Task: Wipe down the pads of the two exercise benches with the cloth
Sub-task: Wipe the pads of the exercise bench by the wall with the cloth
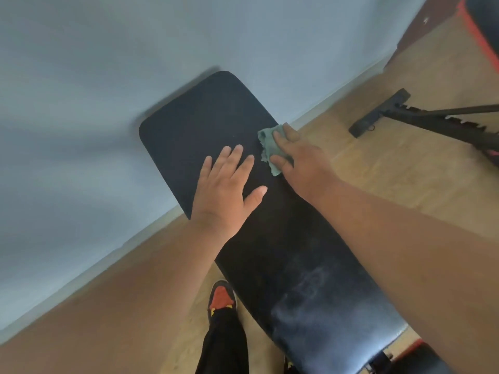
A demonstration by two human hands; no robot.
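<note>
A long black bench pad (199, 125) runs from the lower right up toward the wall. My right hand (299, 157) presses a crumpled green cloth (267, 143) against the pad's right edge, fingers bent over it. My left hand (226, 184) lies flat on the pad with its fingers spread, just left of the cloth, holding nothing. Pale smears show on the near part of the pad (310, 290). A second bench pad (483, 28), black with red trim, shows partly at the top right corner.
A pale blue wall (108, 76) stands right behind the pad's far end. The second bench's black metal frame (405, 117) lies on the wooden floor (391, 163) at right. My foot in a red and black shoe (221, 298) stands left of the bench.
</note>
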